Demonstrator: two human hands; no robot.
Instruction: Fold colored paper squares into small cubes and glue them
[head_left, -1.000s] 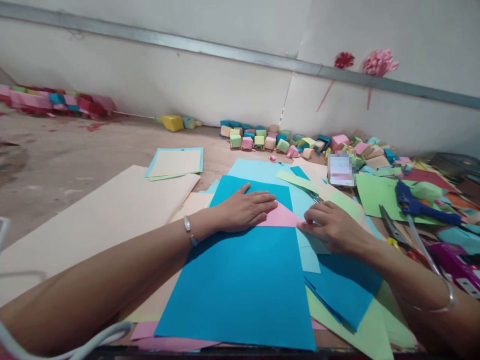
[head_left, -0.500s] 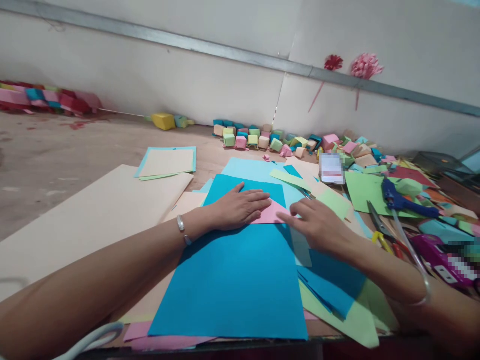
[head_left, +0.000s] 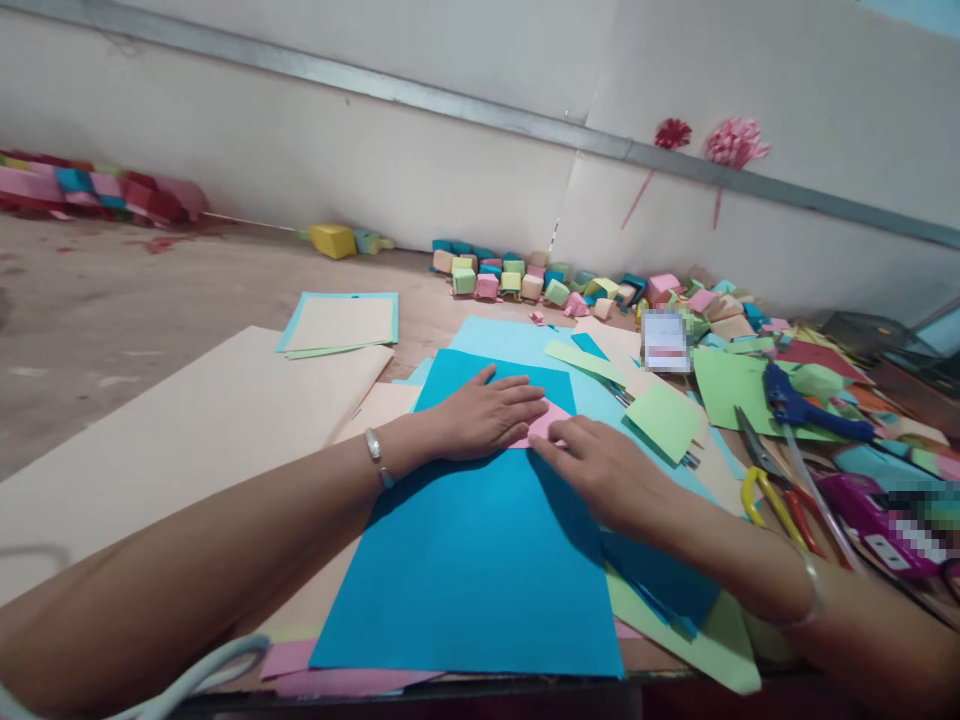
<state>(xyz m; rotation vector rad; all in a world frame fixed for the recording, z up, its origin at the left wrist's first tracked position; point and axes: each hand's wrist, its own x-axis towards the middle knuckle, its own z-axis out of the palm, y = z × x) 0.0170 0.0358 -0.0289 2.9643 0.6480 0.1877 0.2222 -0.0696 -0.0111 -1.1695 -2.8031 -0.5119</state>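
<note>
Hands (head_left: 486, 416) on pink paper (head_left: 541, 424), blue sheet (head_left: 472, 570) beneath

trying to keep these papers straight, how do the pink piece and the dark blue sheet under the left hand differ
Size: the pink piece looks smaller than the blue sheet, which shows above and below it. Layering: the pink piece lies on top, the blue sheet underneath. View: the left hand and right hand leave little of the pink piece showing, while most of the blue sheet is visible. Both look like plain paper.
</note>
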